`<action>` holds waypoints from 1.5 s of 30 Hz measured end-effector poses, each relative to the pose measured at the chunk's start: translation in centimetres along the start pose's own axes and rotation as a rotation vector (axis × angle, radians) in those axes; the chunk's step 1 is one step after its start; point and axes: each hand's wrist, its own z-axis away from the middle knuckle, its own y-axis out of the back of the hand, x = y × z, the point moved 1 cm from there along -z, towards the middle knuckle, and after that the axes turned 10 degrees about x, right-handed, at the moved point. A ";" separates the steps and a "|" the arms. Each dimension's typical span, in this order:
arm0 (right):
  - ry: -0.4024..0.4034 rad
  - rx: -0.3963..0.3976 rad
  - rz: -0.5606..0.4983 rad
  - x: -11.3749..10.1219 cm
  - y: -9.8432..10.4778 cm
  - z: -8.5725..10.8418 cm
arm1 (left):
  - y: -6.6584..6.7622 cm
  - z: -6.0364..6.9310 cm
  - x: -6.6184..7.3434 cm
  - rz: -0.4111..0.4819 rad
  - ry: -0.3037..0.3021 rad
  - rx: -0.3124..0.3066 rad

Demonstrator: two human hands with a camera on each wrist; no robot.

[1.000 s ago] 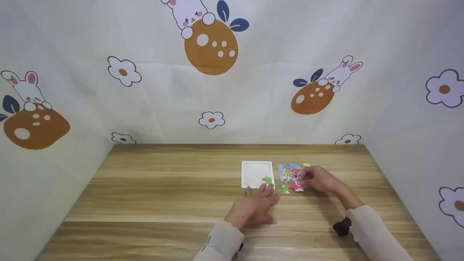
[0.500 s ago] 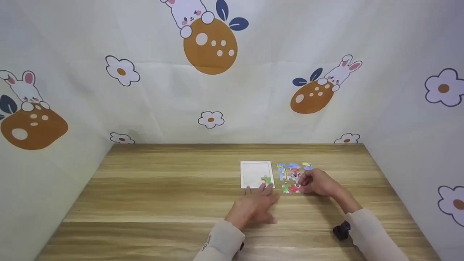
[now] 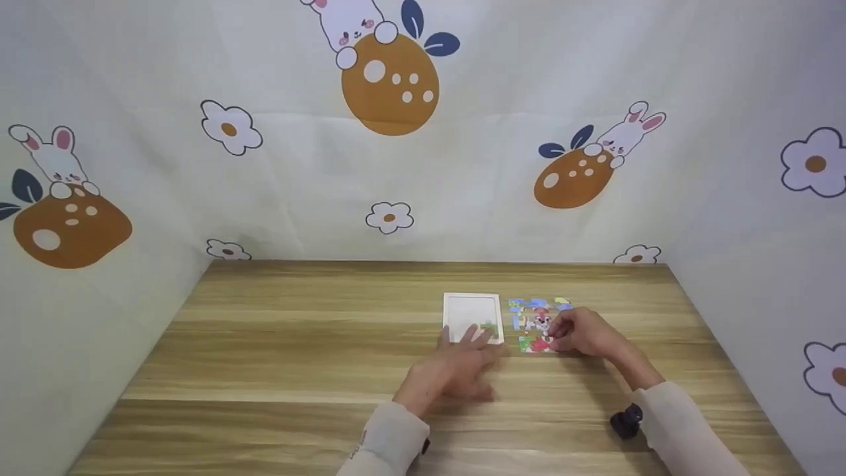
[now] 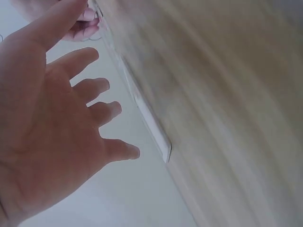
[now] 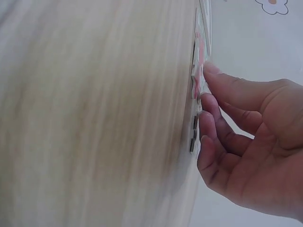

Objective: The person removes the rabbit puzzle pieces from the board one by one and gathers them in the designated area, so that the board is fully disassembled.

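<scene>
A white puzzle frame (image 3: 472, 295) lies on the wooden table, with a green puzzle piece (image 3: 489, 326) in its near right corner. My left hand (image 3: 456, 367) has its fingers spread over the near edge of this frame, holding nothing; in the left wrist view the palm and apart fingers (image 4: 97, 87) show plainly. To the right of the frame lie several puzzle pieces (image 3: 529, 322), which form part of an animal picture in red, blue and green. At their near right side my right hand (image 3: 585, 332) pinches a puzzle piece (image 5: 196, 84), mostly hidden by the fingers.
The wooden table (image 3: 297, 357) reaches back to a pale curtain (image 3: 297, 178) printed with rabbits, oranges and flowers. Curtain also hangs at both sides. A dark wrist camera (image 3: 626, 421) sits under the right sleeve.
My left hand has shifted a little to the left, its fingers reaching farther over the frame. The right hand has come slightly nearer, and the red piece beside it has shifted.
</scene>
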 end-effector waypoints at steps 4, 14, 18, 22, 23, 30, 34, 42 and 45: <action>-0.012 -0.009 0.016 0.2 0.1 0.2 | 0.8 0.7 -1.7 0.025 0.002 0.010; 0.007 -0.030 -0.031 0.6 0.1 0.5 | 0.9 2.0 -5.7 -0.028 0.059 0.000; 0.007 -0.040 -0.037 0.6 0.2 0.7 | 0.8 2.0 -6.5 -0.032 0.052 -0.006; -0.025 -0.051 -0.040 0.3 0.5 0.8 | 0.8 2.1 -7.0 -0.025 0.036 -0.013; -0.032 -0.052 -0.036 0.2 0.5 0.9 | 0.7 2.1 -7.1 -0.019 0.034 -0.017; -0.065 -0.042 -0.009 -0.3 0.3 0.7 | 0.5 2.2 -7.5 -0.025 0.036 -0.058; -0.082 -0.035 -0.010 -0.4 0.0 0.4 | 0.4 2.3 -7.6 -0.020 0.031 -0.061; -0.038 0.007 -0.012 -1.7 -0.3 -0.4 | 0.4 2.3 -7.8 -0.001 0.023 -0.066; -0.021 0.045 -0.009 -2.7 -0.7 -1.0 | 0.4 2.4 -7.8 0.009 0.028 -0.073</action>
